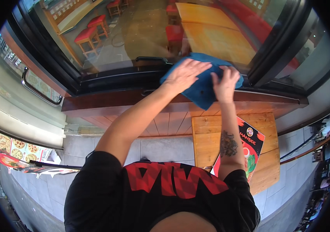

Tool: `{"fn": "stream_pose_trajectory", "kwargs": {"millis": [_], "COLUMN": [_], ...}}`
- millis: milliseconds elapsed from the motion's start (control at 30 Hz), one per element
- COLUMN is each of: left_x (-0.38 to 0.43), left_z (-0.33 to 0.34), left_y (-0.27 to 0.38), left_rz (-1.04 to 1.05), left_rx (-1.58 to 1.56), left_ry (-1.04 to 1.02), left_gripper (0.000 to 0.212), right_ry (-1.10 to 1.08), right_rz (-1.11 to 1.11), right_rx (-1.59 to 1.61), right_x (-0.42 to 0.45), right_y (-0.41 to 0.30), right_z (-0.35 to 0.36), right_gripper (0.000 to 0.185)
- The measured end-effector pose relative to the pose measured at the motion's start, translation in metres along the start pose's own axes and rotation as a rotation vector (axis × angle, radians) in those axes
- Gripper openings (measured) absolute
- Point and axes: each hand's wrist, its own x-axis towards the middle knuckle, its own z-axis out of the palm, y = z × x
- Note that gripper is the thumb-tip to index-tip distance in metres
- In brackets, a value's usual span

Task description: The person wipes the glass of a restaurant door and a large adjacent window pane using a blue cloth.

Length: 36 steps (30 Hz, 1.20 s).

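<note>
A blue cloth [201, 87] lies spread against the lower part of a window pane [150, 34] and hangs over its black frame [118, 79]. My left hand [185, 74] rests flat on the cloth's left part, fingers pointing right. On the cloth's right part, my right hand [227, 81] has its fingers bent and pressed on the fabric; whether it pinches any of it I cannot tell. A black window handle [151, 59] is just left of the cloth.
Below the window runs a brown wooden sill [104, 101]. A wooden table [265, 165] with a printed menu [252, 139] stands under my right forearm. At the left is a door with a metal handle [25, 79]. Red stools [86, 34] and tables show through the glass.
</note>
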Motion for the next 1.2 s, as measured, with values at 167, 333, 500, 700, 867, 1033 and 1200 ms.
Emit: {"fn": "stream_pose_trajectory", "kwargs": {"millis": [167, 333, 500, 700, 867, 1033, 1200], "left_x": [-0.094, -0.185, -0.240, -0.102, 0.016, 0.111, 0.107], "left_z": [-0.050, -0.048, 0.000, -0.027, -0.032, -0.005, -0.013], "left_y": [-0.093, -0.168, -0.198, -0.112, -0.042, 0.025, 0.022], "left_rz": [-0.283, -0.462, -0.414, -0.501, -0.075, 0.180, 0.192], "left_rx": [0.063, 0.281, 0.422, 0.208, 0.179, 0.344, 0.324], "left_ry": [0.029, 0.008, 0.359, 0.112, 0.222, 0.349, 0.260], "left_gripper": [0.059, 0.066, 0.083, 0.067, 0.057, 0.066, 0.074], "right_ry": [-0.098, -0.016, -0.068, 0.144, 0.192, 0.076, 0.222], "right_rz": [-0.128, -0.395, -0.526, -0.335, -0.101, 0.134, 0.194], "right_rx": [0.134, 0.263, 0.293, 0.293, -0.145, -0.215, -0.084], "right_x": [0.035, 0.026, 0.036, 0.041, 0.032, 0.012, 0.014], "right_y": [-0.156, -0.241, -0.261, -0.152, -0.020, 0.077, 0.065], "right_z": [0.039, 0.151, 0.139, 0.116, 0.056, 0.006, 0.012], "right_gripper": [0.061, 0.063, 0.057, 0.057, 0.078, 0.084, 0.080]}}
